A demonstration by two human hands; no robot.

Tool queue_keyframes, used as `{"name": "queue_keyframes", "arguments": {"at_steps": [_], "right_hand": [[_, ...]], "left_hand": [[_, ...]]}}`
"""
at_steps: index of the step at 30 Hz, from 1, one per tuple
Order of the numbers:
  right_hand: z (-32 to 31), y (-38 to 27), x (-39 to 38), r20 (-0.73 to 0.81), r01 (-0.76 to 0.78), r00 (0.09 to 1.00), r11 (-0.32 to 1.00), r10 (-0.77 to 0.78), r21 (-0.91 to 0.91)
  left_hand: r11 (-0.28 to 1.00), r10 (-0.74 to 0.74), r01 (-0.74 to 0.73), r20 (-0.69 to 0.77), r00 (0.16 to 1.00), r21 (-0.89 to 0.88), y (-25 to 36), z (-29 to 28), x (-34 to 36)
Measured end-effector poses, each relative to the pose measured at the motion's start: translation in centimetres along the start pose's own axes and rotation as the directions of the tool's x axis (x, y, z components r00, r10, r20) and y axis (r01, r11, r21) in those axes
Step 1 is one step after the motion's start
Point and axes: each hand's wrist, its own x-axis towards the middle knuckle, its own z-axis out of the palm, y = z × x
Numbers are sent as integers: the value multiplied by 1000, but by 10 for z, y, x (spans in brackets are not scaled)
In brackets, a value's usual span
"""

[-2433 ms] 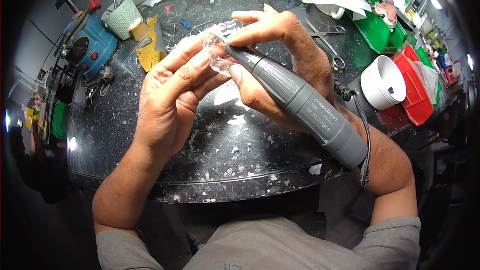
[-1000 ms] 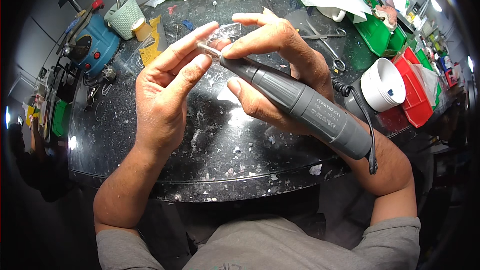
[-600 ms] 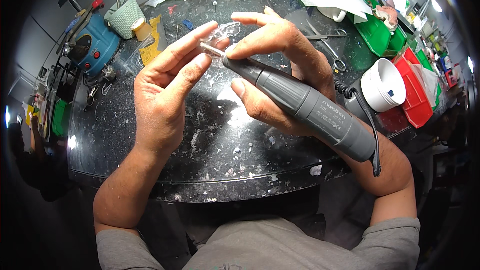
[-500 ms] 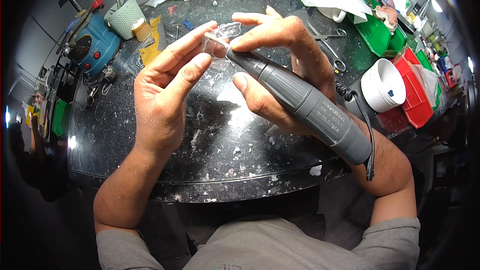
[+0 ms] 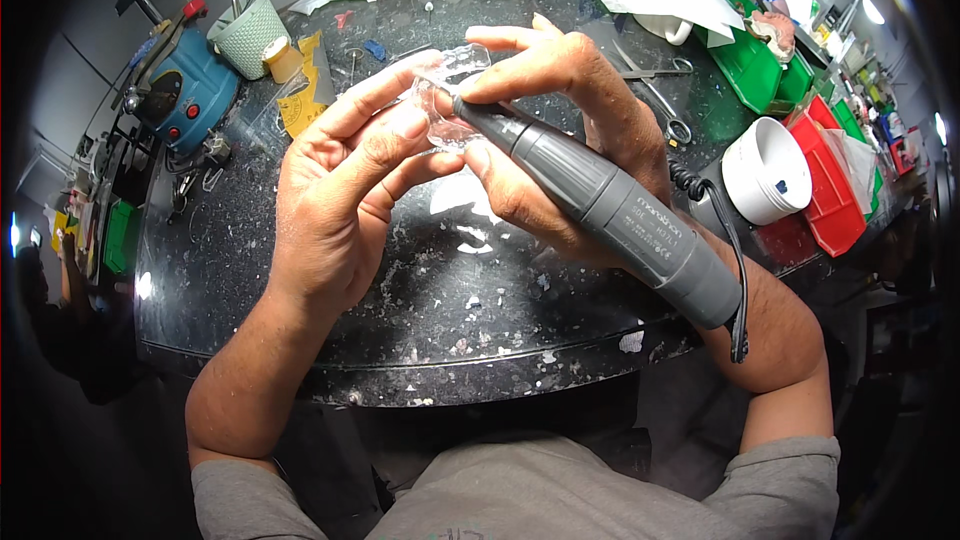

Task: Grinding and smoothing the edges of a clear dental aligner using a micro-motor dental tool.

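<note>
My left hand (image 5: 340,190) pinches a small clear plastic dental piece (image 5: 447,90) between thumb and fingers, above the dark speckled worktop (image 5: 420,280). My right hand (image 5: 560,110) grips a grey rotary handpiece (image 5: 600,205) like a pen. Its tip rests against the clear piece. A black coiled cord (image 5: 725,240) runs from the handpiece's rear end along my right forearm.
A blue machine (image 5: 180,90) and a pale green mesh cup (image 5: 245,30) stand at the back left. Scissors (image 5: 665,105) lie right of my hands, beside a white round tub (image 5: 765,165). Red (image 5: 825,175) and green bins (image 5: 750,60) line the right side. Plastic shavings litter the worktop.
My left fingers curled in and turned the clear piece, which sits lower and closer to me. The handpiece tip stays against it; my right hand barely shifted.
</note>
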Motion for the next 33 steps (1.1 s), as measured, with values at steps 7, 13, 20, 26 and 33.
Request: {"name": "queue_keyframes", "arguments": {"at_steps": [7,13,20,26,33], "right_hand": [[-2,-2,-2,6,-46,999,995,46,-83],[1,-2,-1,-47,-15,999,999,13,-43],[-1,-4,0,-2,-45,999,998,45,-47],[2,0,-1,-43,-30,999,1000,31,7],[2,-1,0,-30,-27,999,1000,28,4]], "left_hand": [[995,-46,49,35,998,-83,-1,-3,1],[994,-56,57,8,998,-96,-1,0,0],[995,-64,64,-5,998,-73,-1,1,0],[994,-61,61,9,998,-89,-1,3,0],[997,-42,42,5,999,-64,-2,2,1]]}}
